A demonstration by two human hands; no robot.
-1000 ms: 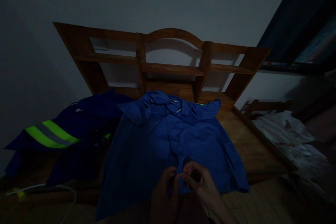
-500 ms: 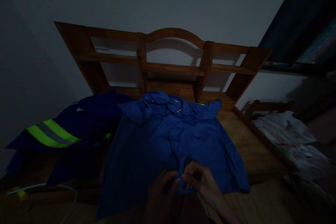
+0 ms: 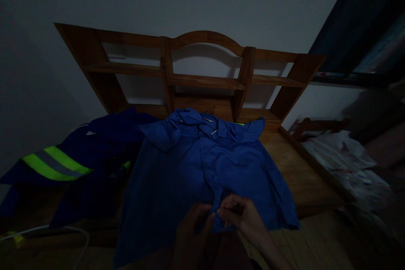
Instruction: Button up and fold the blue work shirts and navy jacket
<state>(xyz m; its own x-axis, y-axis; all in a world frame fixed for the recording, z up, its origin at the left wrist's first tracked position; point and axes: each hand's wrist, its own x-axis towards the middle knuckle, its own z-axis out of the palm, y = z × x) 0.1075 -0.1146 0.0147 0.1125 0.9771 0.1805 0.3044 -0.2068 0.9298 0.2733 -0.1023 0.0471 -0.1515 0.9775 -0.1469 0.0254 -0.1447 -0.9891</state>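
A blue shirt (image 3: 196, 168) lies spread flat on a wooden desk (image 3: 303, 177), collar toward the wall. My left hand (image 3: 191, 234) and my right hand (image 3: 242, 215) meet at the shirt's front opening near its bottom hem. Both hands are closed in a pinch on the fabric edge there, fingertips almost touching each other. The room is dim, so what sits between the fingertips beyond cloth is not visible.
A dark blue garment with a yellow-green reflective stripe (image 3: 53, 164) lies bunched at the left. A wooden shelf unit (image 3: 202, 80) stands at the desk's back against the wall. A white cable (image 3: 47, 232) runs at the lower left. Pale crumpled material (image 3: 341, 156) lies beyond the desk's right edge.
My hands stay pinched on the shirt's lower front with small finger shifts. The view has drifted slightly, moving everything a little left and up.
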